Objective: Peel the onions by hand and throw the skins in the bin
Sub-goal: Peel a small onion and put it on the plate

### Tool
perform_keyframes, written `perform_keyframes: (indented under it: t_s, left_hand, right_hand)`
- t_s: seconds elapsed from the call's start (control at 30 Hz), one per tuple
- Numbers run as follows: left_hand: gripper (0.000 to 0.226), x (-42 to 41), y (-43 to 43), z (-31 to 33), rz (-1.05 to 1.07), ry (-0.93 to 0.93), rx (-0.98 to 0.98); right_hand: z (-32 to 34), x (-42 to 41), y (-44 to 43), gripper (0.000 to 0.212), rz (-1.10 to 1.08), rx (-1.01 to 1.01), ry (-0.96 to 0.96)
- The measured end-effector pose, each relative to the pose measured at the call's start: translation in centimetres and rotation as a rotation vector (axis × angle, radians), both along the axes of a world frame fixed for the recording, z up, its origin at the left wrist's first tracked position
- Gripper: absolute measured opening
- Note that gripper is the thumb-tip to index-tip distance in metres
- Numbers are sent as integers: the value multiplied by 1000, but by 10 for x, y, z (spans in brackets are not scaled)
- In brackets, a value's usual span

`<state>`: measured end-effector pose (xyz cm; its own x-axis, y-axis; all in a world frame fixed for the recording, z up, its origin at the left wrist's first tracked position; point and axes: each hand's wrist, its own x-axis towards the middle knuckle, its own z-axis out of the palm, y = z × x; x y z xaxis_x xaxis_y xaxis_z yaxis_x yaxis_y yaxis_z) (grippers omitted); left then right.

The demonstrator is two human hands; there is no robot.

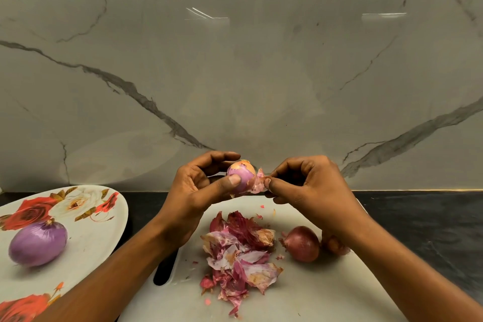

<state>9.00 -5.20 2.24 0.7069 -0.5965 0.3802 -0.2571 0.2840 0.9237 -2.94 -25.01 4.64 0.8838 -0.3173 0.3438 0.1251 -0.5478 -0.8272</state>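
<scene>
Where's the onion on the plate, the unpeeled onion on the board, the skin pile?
peeled onion (pixel 38 243): head view, purple flank.
unpeeled onion (pixel 302 243): head view, skin centre.
skin pile (pixel 240 251): head view, heap middle.

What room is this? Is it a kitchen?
Most likely a kitchen. There's a dark counter under a marble wall, a cutting board piled with onion skins, and a flowered plate holding a peeled onion.
</scene>
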Motion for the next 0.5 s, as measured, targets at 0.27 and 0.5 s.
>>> perform_keyframes:
  t_s: [0.27, 0.5]
  left_hand:
    - [47, -1, -2, 2, 9, 11, 42]
    - [40, -6, -3, 2, 33, -71, 126]
  right_hand:
    - [0, -1, 3, 10, 43, 6, 51]
    - [4, -2, 11, 38, 166, 231, 171]
